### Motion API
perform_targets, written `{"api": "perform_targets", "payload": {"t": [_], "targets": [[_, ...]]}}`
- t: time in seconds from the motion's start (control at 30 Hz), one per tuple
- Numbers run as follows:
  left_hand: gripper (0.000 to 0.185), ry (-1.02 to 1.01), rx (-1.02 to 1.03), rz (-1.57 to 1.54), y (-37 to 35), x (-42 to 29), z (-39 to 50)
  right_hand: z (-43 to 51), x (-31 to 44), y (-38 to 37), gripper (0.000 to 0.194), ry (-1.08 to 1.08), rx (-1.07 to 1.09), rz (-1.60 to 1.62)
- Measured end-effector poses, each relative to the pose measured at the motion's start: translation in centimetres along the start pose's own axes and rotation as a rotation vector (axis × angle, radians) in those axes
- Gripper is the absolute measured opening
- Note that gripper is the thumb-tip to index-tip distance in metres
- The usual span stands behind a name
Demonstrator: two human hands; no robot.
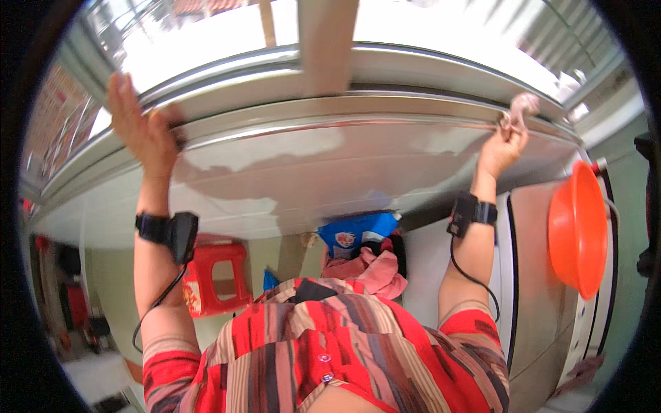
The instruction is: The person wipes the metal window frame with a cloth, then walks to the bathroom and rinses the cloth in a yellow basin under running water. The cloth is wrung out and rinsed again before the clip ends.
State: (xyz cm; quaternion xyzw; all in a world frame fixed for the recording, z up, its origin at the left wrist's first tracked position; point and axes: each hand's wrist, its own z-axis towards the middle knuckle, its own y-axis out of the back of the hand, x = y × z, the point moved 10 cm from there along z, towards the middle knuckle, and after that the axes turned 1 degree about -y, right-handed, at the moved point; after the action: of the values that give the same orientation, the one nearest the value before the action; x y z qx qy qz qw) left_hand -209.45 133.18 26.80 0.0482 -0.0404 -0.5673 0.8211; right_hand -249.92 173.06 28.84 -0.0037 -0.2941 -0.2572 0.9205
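My left hand [142, 129] is raised at the upper left, fingers extended, by the metal window frame [232, 111]; it holds nothing, and whether it touches the frame I cannot tell. At the upper right, my right hand [502, 149] is closed on a pinkish cloth [524, 108], held at the lower rail of the sliding window. Bright light comes through the glass [428, 31]. A pale tiled wall [310, 160] lies below the frame, with shadows of the arms on it. Each wrist wears a black strapped device with a cable.
An orange plastic basin [578, 232] stands on its side at the right, beside a white appliance [428, 273]. Below are a red plastic stool [238, 253], a blue bag [356, 229] and pink cloths [366, 271]. A wide upright post [328, 46] divides the window.
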Motion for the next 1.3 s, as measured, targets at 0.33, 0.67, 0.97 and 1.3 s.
{"api": "perform_targets", "payload": {"t": [0.33, 0.67, 0.97, 1.3], "targets": [[0.059, -0.031, -0.027, -0.084, 0.6, -0.4, -0.1, -20.2, 19.6, -5.9, 0.034, 0.593, 0.342, 0.176], [0.047, -0.406, 0.475, -0.337, 2.1, -10.0, -6.8, -26.1, 29.0, -6.4, 0.039, 0.441, 0.624, 0.224], [0.039, -0.286, 0.214, -0.282, 3.0, -10.0, -4.8, -26.4, 28.6, -4.9, 0.047, 0.082, 0.717, 0.708], [0.017, -0.148, 0.457, -0.252, 5.6, 0.0, -6.0, -25.0, 27.4, -7.6, 0.051, 0.351, 0.597, 0.235]]}}
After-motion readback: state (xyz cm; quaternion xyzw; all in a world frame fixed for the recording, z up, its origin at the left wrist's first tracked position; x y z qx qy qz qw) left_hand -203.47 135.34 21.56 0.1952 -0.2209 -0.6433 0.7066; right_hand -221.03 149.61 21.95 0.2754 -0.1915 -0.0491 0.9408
